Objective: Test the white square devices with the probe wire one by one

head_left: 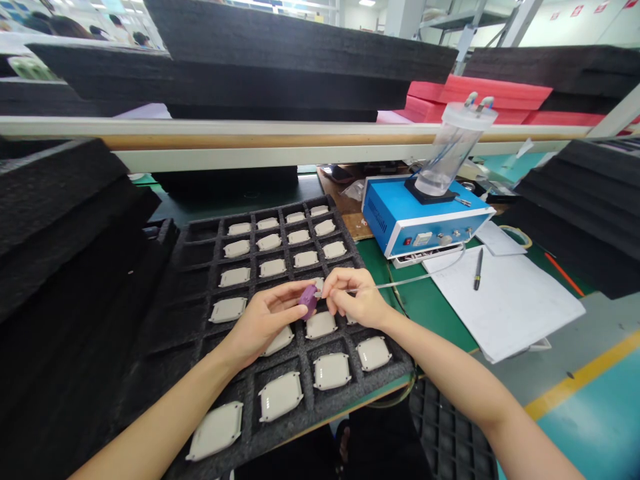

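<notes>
I count one purple block (309,303), one thin clear hose (420,281), one pen (479,270) at right, and four pale cases (331,371) along my tray's near row.

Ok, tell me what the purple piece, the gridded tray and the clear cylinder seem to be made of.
Purple piece: probably plastic, smooth, judging by its even colour. Gridded tray: likely foam, matte black with a speckled grain. Clear cylinder: plastic or glass, can't tell which; glossy, see-through walls.

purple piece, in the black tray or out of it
Out: the left hand pinches the purple piece between thumb and fingers, above the black tray.
</notes>
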Action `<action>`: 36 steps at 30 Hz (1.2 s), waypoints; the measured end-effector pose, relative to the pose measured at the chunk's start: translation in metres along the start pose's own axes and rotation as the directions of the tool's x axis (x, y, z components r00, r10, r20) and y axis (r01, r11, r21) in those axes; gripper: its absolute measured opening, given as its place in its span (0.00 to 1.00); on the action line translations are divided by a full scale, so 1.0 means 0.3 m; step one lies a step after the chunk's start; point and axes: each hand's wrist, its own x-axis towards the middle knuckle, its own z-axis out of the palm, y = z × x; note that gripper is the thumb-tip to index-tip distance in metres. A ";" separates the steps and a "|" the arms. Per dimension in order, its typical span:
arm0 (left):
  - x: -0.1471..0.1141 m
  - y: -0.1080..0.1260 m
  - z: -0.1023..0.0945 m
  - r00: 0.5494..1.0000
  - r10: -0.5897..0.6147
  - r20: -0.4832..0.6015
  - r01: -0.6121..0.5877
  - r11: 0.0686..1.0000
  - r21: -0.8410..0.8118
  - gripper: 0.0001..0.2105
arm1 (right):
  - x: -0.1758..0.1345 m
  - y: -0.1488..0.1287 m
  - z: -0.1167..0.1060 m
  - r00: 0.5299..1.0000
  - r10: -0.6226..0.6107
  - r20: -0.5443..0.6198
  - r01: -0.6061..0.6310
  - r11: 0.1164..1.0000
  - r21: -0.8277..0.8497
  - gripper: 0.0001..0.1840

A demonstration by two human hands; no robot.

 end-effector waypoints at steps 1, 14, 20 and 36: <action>0.000 -0.001 -0.001 1.000 0.002 0.004 -0.002 1.000 0.000 0.20 | 0.000 0.000 0.000 1.000 0.002 0.000 -0.002 1.000 -0.001 0.04; 0.013 -0.018 -0.012 0.999 0.010 0.033 -0.010 1.000 0.001 0.20 | 0.000 0.001 0.002 1.000 -0.030 0.004 0.030 1.000 0.000 0.06; 0.015 -0.022 -0.013 0.999 0.016 0.050 -0.016 1.000 -0.001 0.19 | -0.001 0.000 0.000 1.000 -0.026 0.006 0.026 1.000 0.005 0.06; 0.013 -0.019 -0.012 0.999 0.007 0.039 -0.007 1.000 -0.001 0.19 | -0.001 0.005 0.000 0.999 -0.035 0.003 0.035 0.999 0.000 0.06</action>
